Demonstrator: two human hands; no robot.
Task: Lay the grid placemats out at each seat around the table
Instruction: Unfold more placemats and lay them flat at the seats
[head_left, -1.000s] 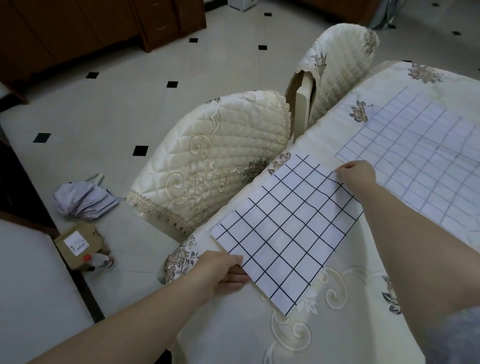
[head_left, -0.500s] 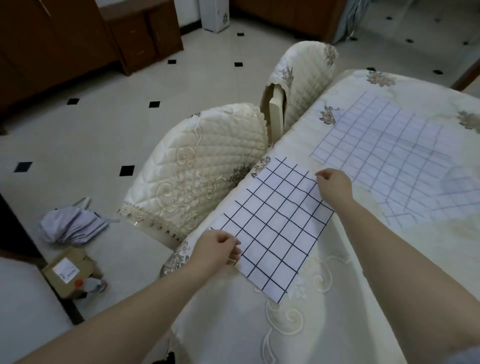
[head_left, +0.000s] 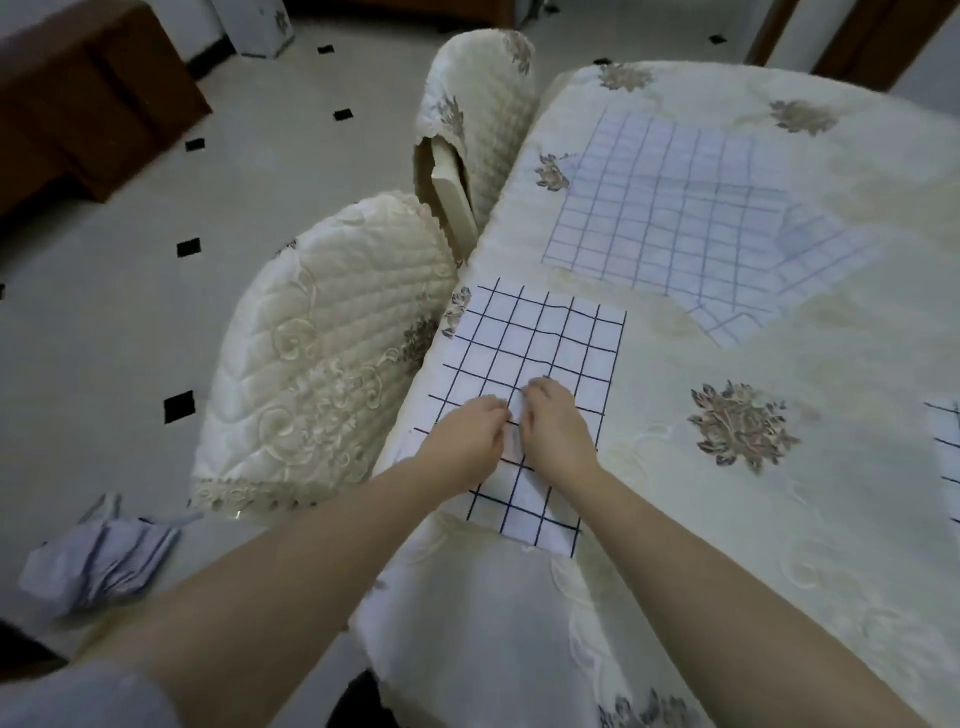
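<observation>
**Q:** Where is the placemat being handled?

**A:** A white grid placemat (head_left: 545, 338) with dark lines lies flat on the tabletop (head_left: 727, 545). Its left edge is at the tabletop's edge, in front of a quilted cream chair (head_left: 322, 353). The tabletop is covered in a cream floral cloth.

**Q:** And the hands?

**A:** The left hand (head_left: 470, 434) and right hand (head_left: 556, 423) sit side by side, almost touching, on the middle of that placemat. On each hand the fingers are bent with the tips down on the mat. The frame is blurred, so I cannot tell whether the grip pinches the mat or only presses on it.

**Q:** What else is there?

**A:** Farther along the same side lie paler grid mats (head_left: 649, 208), overlapping, in front of a second covered chair (head_left: 483, 93). Another dark-lined mat (head_left: 945, 447) shows at the right edge. A pale folded bundle (head_left: 104, 561) lies on the tiled floor.
</observation>
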